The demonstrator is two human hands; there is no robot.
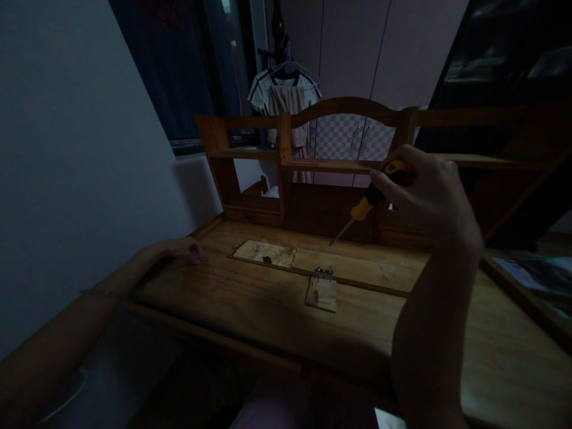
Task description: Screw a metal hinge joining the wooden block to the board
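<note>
In my right hand (429, 190), raised over the desk, is a screwdriver (364, 205) with a yellow and black handle. Its metal shaft points down and left, and the tip hangs in the air above the desktop. Below the tip, a small metal hinge (323, 273) joins a small wooden piece (322, 295) to the long pale wooden strip (357, 265). My left hand (185, 250) rests at the left of the desktop with its fingers curled together. Thin small things (204, 256) show by its fingertips, too dim to identify.
The wooden desktop (232, 298) has a bare, damaged panel (266, 253) left of the hinge. Wooden shelves (254, 152) rise along its far side. A wall (89, 149) stands close on the left. Papers (531, 274) lie at the right edge, and clothes (286, 98) hang behind.
</note>
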